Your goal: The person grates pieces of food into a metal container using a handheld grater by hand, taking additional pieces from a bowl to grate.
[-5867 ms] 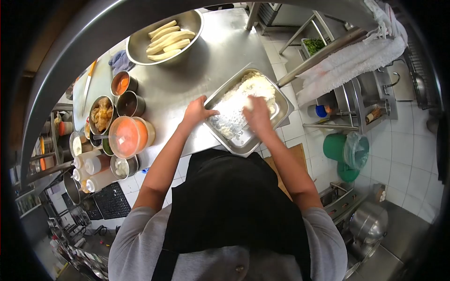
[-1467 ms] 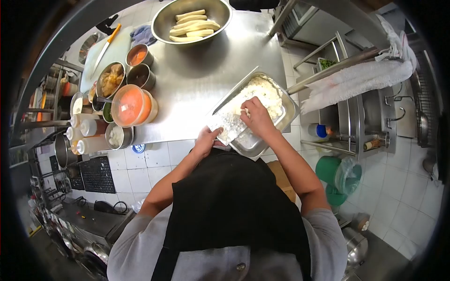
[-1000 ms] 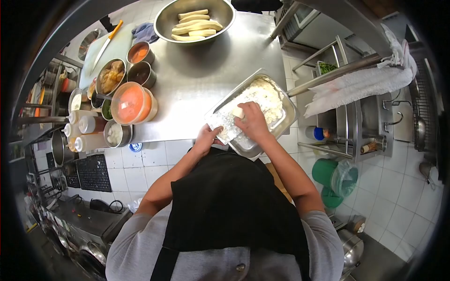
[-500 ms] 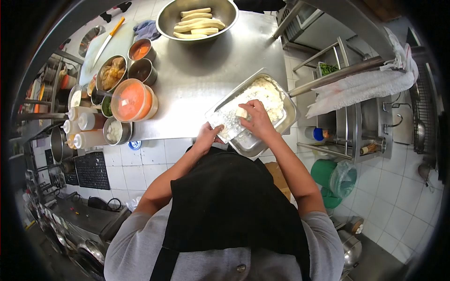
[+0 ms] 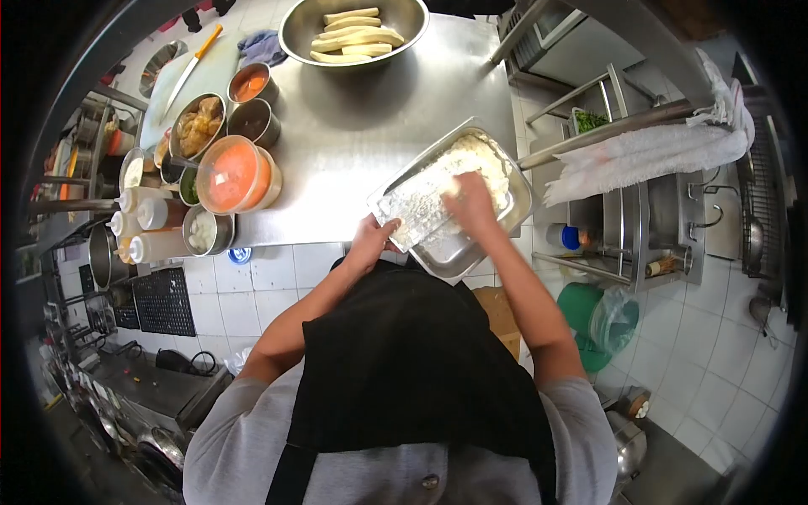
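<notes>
My left hand [image 5: 370, 242] closes on the near end of a flat metal grater [image 5: 410, 212], which slants across a deep steel pan [image 5: 454, 259]. Over the grater's far part is my right hand [image 5: 475, 207], slightly blurred, with its fingers closed around a short pale piece of peeled plantain [image 5: 455, 185]. Fingers hide most of that piece. Pale grated pulp [image 5: 488, 162] lies heaped in the far end of the pan. At the back of the table stands a steel bowl [image 5: 296, 44] with several long peeled plantains [image 5: 358, 39].
To the left are a tub of orange liquid [image 5: 233, 175], steel containers of food [image 5: 200, 126], squeeze bottles [image 5: 160, 247] and a knife [image 5: 195, 66] on a cutting board [image 5: 160, 118]. A rail with a white towel [image 5: 648, 160] runs along the right.
My right hand has moved up and to the right along the grater, carrying the plantain piece. My left hand and the grater have hardly moved.
</notes>
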`<move>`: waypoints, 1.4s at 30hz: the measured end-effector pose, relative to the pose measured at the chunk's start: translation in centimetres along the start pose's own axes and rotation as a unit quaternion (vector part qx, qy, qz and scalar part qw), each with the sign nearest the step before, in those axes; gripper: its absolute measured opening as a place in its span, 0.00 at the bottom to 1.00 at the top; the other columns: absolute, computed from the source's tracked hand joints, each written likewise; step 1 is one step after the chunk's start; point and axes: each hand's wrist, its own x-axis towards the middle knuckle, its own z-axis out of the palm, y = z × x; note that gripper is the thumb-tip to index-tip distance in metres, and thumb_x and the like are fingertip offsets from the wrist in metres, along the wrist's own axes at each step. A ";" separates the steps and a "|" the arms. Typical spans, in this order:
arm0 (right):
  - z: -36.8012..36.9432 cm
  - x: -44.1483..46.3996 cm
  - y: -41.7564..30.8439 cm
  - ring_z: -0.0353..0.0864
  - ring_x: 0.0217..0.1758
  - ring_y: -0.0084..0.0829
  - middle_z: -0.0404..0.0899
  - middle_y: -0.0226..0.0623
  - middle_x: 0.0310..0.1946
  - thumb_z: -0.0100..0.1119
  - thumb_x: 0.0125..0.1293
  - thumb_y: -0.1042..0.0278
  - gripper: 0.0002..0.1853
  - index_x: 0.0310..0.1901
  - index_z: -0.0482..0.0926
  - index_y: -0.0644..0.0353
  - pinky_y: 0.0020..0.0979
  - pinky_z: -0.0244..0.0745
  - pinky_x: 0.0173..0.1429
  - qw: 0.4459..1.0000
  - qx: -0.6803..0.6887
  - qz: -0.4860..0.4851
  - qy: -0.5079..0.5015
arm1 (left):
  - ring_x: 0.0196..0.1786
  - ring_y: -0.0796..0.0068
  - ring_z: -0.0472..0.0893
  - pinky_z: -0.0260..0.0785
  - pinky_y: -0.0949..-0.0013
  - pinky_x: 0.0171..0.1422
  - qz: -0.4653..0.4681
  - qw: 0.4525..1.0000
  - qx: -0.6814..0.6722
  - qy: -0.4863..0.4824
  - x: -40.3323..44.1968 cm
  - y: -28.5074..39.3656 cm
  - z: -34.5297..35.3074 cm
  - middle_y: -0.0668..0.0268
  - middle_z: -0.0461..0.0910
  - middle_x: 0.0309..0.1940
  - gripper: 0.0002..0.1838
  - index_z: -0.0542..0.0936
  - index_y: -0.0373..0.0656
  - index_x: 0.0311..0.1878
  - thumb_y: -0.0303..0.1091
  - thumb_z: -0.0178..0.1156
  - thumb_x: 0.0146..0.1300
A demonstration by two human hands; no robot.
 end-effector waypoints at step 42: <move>-0.8 2.3 3.0 0.74 0.50 0.52 0.74 0.53 0.45 0.70 0.56 0.67 0.21 0.48 0.77 0.70 0.42 0.72 0.58 0.996 -0.070 -0.038 0.035 | 0.33 0.67 0.85 0.83 0.63 0.28 0.005 0.999 0.017 0.034 -0.4 0.4 0.9 0.56 0.83 0.39 0.15 0.75 0.29 0.54 0.29 0.59 0.69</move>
